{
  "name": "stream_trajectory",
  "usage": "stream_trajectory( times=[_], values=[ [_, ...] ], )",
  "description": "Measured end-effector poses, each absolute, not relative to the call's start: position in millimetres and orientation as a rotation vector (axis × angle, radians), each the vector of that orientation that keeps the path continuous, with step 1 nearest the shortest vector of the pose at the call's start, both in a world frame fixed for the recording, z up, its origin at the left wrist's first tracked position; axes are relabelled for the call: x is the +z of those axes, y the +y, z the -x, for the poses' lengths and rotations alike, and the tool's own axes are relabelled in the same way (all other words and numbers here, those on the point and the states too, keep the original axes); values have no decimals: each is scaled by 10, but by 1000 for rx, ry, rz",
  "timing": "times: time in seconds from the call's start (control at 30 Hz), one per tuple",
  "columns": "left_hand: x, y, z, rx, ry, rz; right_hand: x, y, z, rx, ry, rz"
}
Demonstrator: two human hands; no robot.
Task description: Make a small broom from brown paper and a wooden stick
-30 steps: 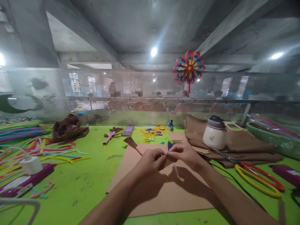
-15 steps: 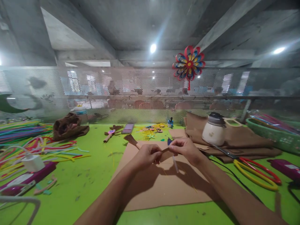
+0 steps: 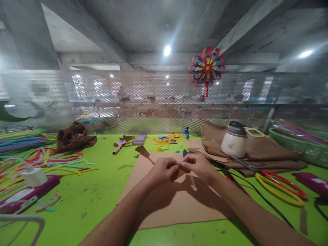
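Observation:
My left hand [image 3: 166, 169] is closed in a pinch above a brown cardboard sheet [image 3: 164, 215]. Its fingertips meet those of my right hand [image 3: 198, 167], which is pinched too. The thin brown strip between them is now mostly hidden by the fingers. Below my right hand a translucent whitish stick [image 3: 192, 181] points down towards the cardboard. A dark blue piece [image 3: 185, 153] shows just behind the right fingers. Beyond my left hand, at the sheet's far edge, lies a small brown brush-like bundle [image 3: 143, 151] with a fringed end.
Scissors [image 3: 279, 188] with red and yellow handles lie right, near a cream pot [image 3: 233, 141] and folded brown cloth [image 3: 271, 147]. Coloured strips [image 3: 71, 164] and a purple power strip [image 3: 38, 194] are left. Small cut-outs [image 3: 166, 140] lie behind. A perforated screen [image 3: 153, 112] closes the back.
My fingertips have come together, covering the brown strip that showed between them. The right hand has shifted slightly left. A red and black item now shows beside the right forearm.

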State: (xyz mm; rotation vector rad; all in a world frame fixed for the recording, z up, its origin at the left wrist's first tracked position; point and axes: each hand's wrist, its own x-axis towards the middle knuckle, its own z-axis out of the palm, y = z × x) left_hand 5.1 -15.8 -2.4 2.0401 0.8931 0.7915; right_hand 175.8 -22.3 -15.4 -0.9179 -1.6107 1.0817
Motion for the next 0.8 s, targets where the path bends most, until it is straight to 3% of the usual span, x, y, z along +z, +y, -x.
stream_trajectory(
  times=[0.43,0.8],
  values=[
    [-49,-88,39,700,930,-2164,-175,-107,-1916,1030,-1553,930],
    [-42,-36,83,629,891,-2064,-204,-26,-2004,1171,-1576,970]
  ],
)
